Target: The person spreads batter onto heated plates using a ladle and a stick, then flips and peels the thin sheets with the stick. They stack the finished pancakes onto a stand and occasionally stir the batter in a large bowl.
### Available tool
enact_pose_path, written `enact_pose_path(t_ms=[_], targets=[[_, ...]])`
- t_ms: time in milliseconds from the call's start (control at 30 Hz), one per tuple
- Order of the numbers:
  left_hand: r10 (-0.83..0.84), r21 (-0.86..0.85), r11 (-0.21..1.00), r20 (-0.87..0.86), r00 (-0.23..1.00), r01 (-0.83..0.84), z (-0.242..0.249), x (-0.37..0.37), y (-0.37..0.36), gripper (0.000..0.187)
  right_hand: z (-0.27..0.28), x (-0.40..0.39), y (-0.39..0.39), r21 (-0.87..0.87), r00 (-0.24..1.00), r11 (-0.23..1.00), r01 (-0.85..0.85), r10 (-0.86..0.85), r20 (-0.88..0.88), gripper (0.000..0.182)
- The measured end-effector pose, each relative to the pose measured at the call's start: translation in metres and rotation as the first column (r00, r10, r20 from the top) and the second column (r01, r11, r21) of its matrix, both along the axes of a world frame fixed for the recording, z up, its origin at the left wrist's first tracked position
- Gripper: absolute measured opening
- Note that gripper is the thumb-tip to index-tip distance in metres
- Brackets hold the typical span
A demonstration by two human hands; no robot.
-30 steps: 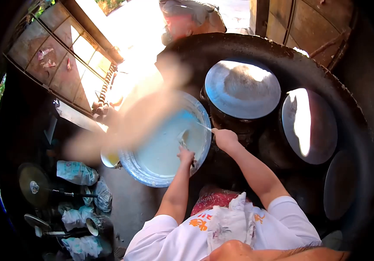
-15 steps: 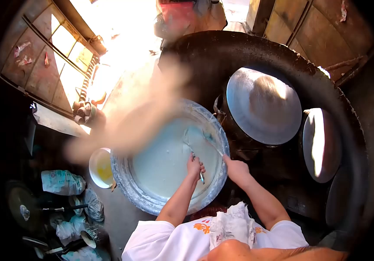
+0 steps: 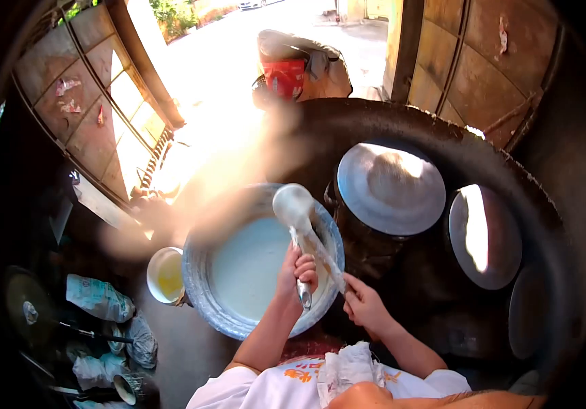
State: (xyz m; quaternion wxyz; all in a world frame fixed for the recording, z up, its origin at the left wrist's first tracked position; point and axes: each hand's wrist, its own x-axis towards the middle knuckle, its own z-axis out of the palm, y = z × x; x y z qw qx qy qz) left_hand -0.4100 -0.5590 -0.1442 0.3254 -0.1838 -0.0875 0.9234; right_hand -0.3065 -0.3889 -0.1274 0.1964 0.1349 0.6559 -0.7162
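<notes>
A blue-grey tub [image 3: 201,310] of milky white liquid [image 3: 245,262] stands in front of me. My left hand [image 3: 297,274] is wrapped round the metal handle of a ladle [image 3: 291,202], whose white-coated bowl is up over the tub's far right part. My right hand [image 3: 366,303], at the tub's right edge, grips the end of a pale, long stick-like tool [image 3: 327,258]. This tool slants up to the left and meets the ladle just below its bowl. Its far end is hidden there.
Two round metal lids [image 3: 392,194] [image 3: 485,238] lie on the dark, wide rounded stove top [image 3: 381,116] at right. A white bucket [image 3: 153,276] with yellow contents touches the tub's left side. Plastic bags [image 3: 99,298] and pans are at lower left. A blurred smear covers the tub's upper left.
The ladle and the stick-like tool have come up out of the white liquid and together above it. My right hand has moved down slightly; the view has tilted upward.
</notes>
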Motion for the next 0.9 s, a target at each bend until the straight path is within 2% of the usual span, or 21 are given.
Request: enact_pose_path(t_ms=[33,67,133,233,267,300,367,433,467,533,600,667,733,800,833,867,900], targets=[[-0.009,-0.033,0.999,-0.049,0.999,0.007,0.03,0.005,-0.01,0.015,0.022,-0.002,-0.005,-0.158,0.999,0.987,0.044,-0.041,0.021,0.043],[-0.02,-0.052,0.999,-0.096,0.995,0.015,0.064,0.002,-0.013,0.038,0.044,-0.003,-0.007,-0.297,0.996,0.95,0.091,-0.081,0.048,0.043],[-0.035,0.031,0.998,-0.291,0.956,0.046,0.114,-0.002,-0.025,0.039,0.093,-0.01,-0.008,-0.432,0.997,0.901,0.04,-0.063,-0.039,0.042],[-0.061,0.165,0.971,-0.53,0.846,0.174,0.188,-0.018,-0.036,0.038,0.162,-0.03,-0.014,-0.462,0.965,0.886,-0.029,-0.096,-0.245,0.041],[-0.004,0.108,0.991,-0.547,0.837,0.075,0.218,-0.021,-0.037,0.038,0.18,-0.037,-0.018,-0.478,0.946,0.877,-0.054,-0.108,-0.306,0.04],[0.032,0.122,0.991,-0.574,0.818,0.047,0.224,-0.02,-0.041,0.038,0.18,-0.037,-0.02,-0.493,0.951,0.868,-0.055,-0.104,-0.29,0.041],[0.094,0.154,0.988,-0.656,0.749,0.012,0.26,-0.03,-0.041,0.037,0.209,-0.054,-0.03,-0.5,0.89,0.86,-0.103,-0.145,-0.433,0.042],[0.211,0.192,0.975,-0.643,0.736,-0.112,0.284,-0.035,-0.041,0.035,0.231,-0.068,-0.038,-0.483,0.818,0.86,-0.166,-0.154,-0.555,0.042],[0.269,0.211,0.962,-0.634,0.725,-0.173,0.296,-0.037,-0.041,0.034,0.226,-0.072,-0.038,-0.46,0.801,0.875,-0.148,-0.166,-0.575,0.043],[0.173,0.347,0.928,-0.725,0.666,0.137,0.262,-0.051,-0.053,0.034,0.181,-0.071,-0.038,-0.44,0.783,0.891,-0.108,-0.196,-0.59,0.043],[-0.067,0.211,0.922,-0.736,0.673,0.324,0.193,-0.048,-0.077,0.036,0.117,-0.049,-0.041,-0.44,0.877,0.896,-0.064,-0.159,-0.453,0.043],[-0.196,0.145,0.956,-0.328,0.924,0.254,0.139,-0.032,-0.088,0.04,0.07,-0.034,-0.045,-0.477,0.985,0.876,0.064,-0.131,-0.108,0.043],[-0.265,0.291,0.921,-0.02,0.964,0.259,0.103,-0.034,-0.097,0.041,0.041,-0.03,-0.048,-0.424,0.99,0.896,0.133,-0.142,0.012,0.037],[-0.294,0.285,0.905,-0.122,0.948,0.317,0.076,-0.035,-0.11,0.035,0.047,-0.032,-0.041,-0.403,0.993,0.909,0.102,-0.119,-0.016,0.039],[-0.245,0.236,0.926,-0.222,0.944,0.296,0.098,-0.037,-0.11,0.027,0.06,-0.032,-0.035,-0.397,0.992,0.912,0.099,-0.121,-0.03,0.039],[-0.187,0.196,0.948,-0.29,0.939,0.249,0.121,-0.024,-0.116,0.031,0.072,-0.021,-0.036,-0.392,0.994,0.915,0.098,-0.112,-0.012,0.04],[-0.135,0.146,0.97,-0.352,0.926,0.197,0.137,-0.021,-0.12,0.038,0.094,-0.017,-0.035,-0.398,0.991,0.915,0.056,-0.099,-0.088,0.041]])
